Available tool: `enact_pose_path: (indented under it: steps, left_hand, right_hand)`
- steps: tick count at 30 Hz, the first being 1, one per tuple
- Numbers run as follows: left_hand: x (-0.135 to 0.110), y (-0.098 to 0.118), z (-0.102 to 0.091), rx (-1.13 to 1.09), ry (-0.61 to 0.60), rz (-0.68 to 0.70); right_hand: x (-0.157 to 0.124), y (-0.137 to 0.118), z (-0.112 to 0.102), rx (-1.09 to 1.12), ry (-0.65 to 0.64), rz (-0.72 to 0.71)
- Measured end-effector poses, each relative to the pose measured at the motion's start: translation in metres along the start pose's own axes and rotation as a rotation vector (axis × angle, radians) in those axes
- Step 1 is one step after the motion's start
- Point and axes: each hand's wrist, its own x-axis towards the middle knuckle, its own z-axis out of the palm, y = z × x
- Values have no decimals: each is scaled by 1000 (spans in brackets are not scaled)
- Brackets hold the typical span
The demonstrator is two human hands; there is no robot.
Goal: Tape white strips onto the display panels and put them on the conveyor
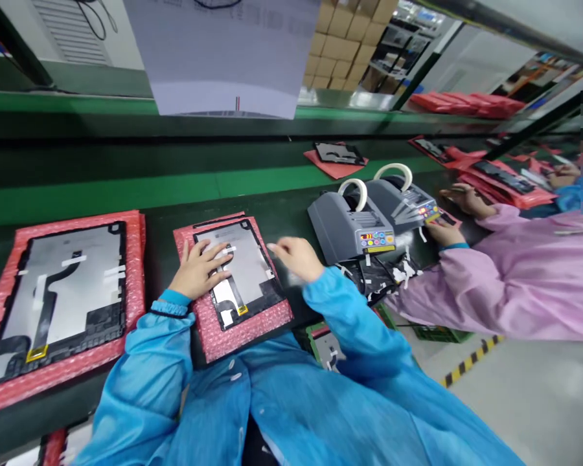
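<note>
A tablet screen panel (252,259) with a silver back, black border and white tape strips lies on pink bubble wrap (245,335) in front of me. My left hand (200,266) rests flat on its left part, fingers spread. Just off the panel's right edge, my right hand (298,257) is closed in a pinch, with a small piece of white tape (271,247) at its fingertips. A dark flex cable with a yellow-edged connector (242,309) runs down the panel's lower part.
Another screen panel (72,278) on pink bubble wrap lies left. Two grey tape dispensers (342,226) stand right, beside a co-worker's pink sleeve (490,278) and hands. A further panel (339,153) lies on the green conveyor (175,191). A white sheet (228,58) hangs above.
</note>
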Motion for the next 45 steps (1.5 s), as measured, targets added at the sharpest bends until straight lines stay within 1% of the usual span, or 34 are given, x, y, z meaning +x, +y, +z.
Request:
enact_pose_path:
  steps: [1, 2, 4, 5, 6, 7, 9, 11, 13, 15, 17, 21, 25, 28, 31, 34, 36, 37, 39, 42, 43, 45]
  left_hand:
    - [0, -1, 0, 9, 5, 4]
    - [1, -1, 0, 14, 10, 8]
    - [3, -1, 0, 13, 22, 17]
    - [5, 0, 0, 12, 31, 23]
    - [7, 2, -1, 16, 44, 33]
    - [9, 5, -2, 25, 62, 44]
    - [13, 13, -5, 53, 105, 69]
    - [14, 21, -10, 82, 125, 96]
    - [14, 28, -15, 101, 123, 117]
    - [14, 34, -19, 107, 112, 134]
    - [15, 39, -20, 106, 108, 144]
    - [25, 53, -18, 113, 83, 179]
    - [35, 64, -13, 103, 48, 212]
    - [38, 69, -9, 90, 34, 219]
    - [40, 70, -7, 68, 24, 227]
    - [42, 72, -7, 1, 39, 238]
    - [43, 77, -9, -103, 51, 229]
    - [43, 81, -11, -169, 50, 210]
    - [43, 94, -15, -304, 37, 156]
    - [45, 114, -19, -450, 41, 103]
    - [47, 119, -19, -476, 47, 100]
    - [48, 123, -18, -497, 44, 101]
  right_hand:
    - [-24, 24, -3, 194, 76, 26]
    - [-48, 47, -6, 389, 163, 109]
    - [-86, 89, -9, 740, 364, 354]
    - [-97, 105, -11, 894, 459, 439]
    - [-104, 117, -13, 1017, 544, 503]
    - [-105, 125, -16, 1112, 611, 533]
    - [-96, 132, -22, 1219, 683, 531]
    - [-82, 132, -28, 1247, 726, 494]
    - [-76, 131, -31, 1217, 812, 420]
    - [-78, 132, -32, 1157, 922, 336]
    - [-86, 135, -31, 1126, 978, 300]
    - [-94, 140, -29, 1157, 964, 344]
    - [-84, 137, -29, 1136, 987, 375]
    - [-75, 136, -29, 1114, 1008, 386]
    - [-72, 137, -30, 1082, 1032, 359]
    - [-77, 132, -33, 991, 1062, 273]
    - [-84, 120, -35, 905, 1021, 165]
    - [-86, 111, -34, 873, 957, 104]
    - [-88, 91, -33, 844, 749, -6]
    - [-78, 60, -26, 838, 389, -124]
    - [-73, 51, -23, 831, 297, -153]
    - [-62, 37, -16, 805, 170, -200]
